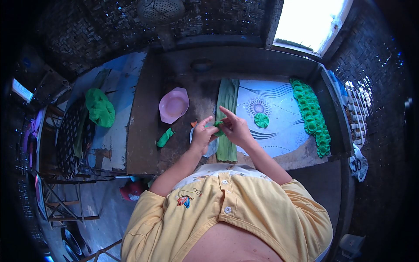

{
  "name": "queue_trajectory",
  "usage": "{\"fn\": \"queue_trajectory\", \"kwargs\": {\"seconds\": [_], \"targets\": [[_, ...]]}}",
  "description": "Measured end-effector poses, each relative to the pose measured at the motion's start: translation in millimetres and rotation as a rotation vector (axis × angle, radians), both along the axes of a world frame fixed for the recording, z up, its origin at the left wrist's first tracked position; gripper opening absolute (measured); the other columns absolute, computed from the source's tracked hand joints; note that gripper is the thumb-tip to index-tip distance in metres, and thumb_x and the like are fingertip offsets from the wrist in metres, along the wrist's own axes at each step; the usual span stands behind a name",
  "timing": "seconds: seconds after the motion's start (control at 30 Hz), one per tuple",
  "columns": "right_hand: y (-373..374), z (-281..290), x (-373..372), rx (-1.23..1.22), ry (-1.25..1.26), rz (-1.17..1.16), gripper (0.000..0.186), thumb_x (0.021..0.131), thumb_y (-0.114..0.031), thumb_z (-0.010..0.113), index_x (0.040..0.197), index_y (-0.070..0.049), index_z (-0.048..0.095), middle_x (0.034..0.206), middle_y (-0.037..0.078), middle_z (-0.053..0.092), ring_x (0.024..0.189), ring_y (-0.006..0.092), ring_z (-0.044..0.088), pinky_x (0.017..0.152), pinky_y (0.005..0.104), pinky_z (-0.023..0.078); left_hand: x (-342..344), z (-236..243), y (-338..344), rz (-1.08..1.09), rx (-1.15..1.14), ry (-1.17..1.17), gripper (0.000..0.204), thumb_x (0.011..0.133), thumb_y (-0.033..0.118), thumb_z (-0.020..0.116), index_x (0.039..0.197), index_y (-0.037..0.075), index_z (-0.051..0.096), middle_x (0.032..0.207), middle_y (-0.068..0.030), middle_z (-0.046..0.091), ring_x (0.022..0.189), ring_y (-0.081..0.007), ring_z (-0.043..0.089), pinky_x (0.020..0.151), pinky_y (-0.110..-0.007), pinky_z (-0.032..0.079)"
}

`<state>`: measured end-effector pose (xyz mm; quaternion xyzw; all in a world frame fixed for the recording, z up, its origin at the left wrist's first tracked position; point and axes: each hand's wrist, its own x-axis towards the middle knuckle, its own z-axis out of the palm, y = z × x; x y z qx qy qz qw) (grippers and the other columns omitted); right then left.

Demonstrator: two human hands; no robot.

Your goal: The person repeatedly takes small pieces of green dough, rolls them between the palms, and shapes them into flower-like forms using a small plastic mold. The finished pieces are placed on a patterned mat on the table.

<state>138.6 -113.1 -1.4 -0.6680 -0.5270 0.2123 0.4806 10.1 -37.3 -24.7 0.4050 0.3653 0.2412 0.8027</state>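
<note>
Between my two hands is a small piece of bright green dough-like material (219, 129), partly hidden by the fingers. My left hand (202, 134) pinches it from the left, thumb and fingertips together. From the other side my right hand (235, 130) presses on it, with the index finger stretched up and away. Both hands are over a long green leaf strip (227, 150). To the right, a round, ridged green flower shape (261, 120) lies on a white patterned sheet (279, 144). A loose green lump (165, 137) rests left of my left hand.
A pink bowl (174, 105) stands at the back left. Rows of green ruffled pieces (311, 117) run along the right side. Raised dark boards (240, 54) edge the table. A large green mass (100, 107) sits on the blue-white surface further left.
</note>
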Motion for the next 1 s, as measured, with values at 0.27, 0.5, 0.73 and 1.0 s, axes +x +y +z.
{"fn": "queue_trajectory", "kwargs": {"seconds": [0.27, 0.5, 0.73, 1.0], "targets": [[-9.2, 6.5, 4.1, 0.016, -0.284, -0.193, 0.041, 0.072, -0.006, 0.066, 0.112, -0.010, 0.057, 0.100, 0.011, 0.060, 0.077, 0.0200, 0.058, 0.069, 0.0331, 0.047, 1.0, -14.0, 14.8, 0.240, -0.294, -0.144, 0.032, 0.083, 0.025, 0.054, 0.103, 0.000, 0.055, 0.098, -0.0115, 0.061, 0.088, -0.0204, 0.060, 0.079, -0.035, 0.051], [-11.7, -3.0, -3.3, -0.053, -0.567, -0.148, 0.041, 0.070, -0.013, 0.067, 0.110, -0.013, 0.060, 0.134, 0.015, 0.037, 0.114, 0.0346, 0.040, 0.091, 0.0464, 0.034, -0.3, -8.7, 18.4, 0.339, -0.367, -0.168, 0.044, 0.085, 0.039, 0.048, 0.097, -0.003, 0.057, 0.097, -0.0136, 0.061, 0.092, -0.0229, 0.058, 0.082, -0.037, 0.049], [-9.8, 4.6, -33.5, -0.120, -0.654, -0.086, 0.051, 0.080, -0.041, 0.056, 0.119, -0.008, 0.055, 0.147, 0.017, 0.006, 0.133, 0.0449, -0.005, 0.098, 0.0652, 0.007, 4.2, -11.4, 14.5, 0.301, -0.385, -0.191, 0.051, 0.087, 0.043, 0.042, 0.101, -0.004, 0.055, 0.099, -0.0140, 0.060, 0.093, -0.0226, 0.057, 0.085, -0.036, 0.046], [-4.4, 6.4, -36.3, -0.204, -0.653, -0.063, 0.056, 0.080, -0.048, 0.053, 0.117, -0.006, 0.056, 0.148, 0.014, 0.006, 0.133, 0.0440, -0.004, 0.099, 0.0650, 0.006, 6.2, -10.2, 12.0, 0.254, -0.417, -0.202, 0.055, 0.087, 0.046, 0.039, 0.104, -0.003, 0.055, 0.104, -0.0123, 0.059, 0.100, -0.0216, 0.054, 0.091, -0.037, 0.041]]}}
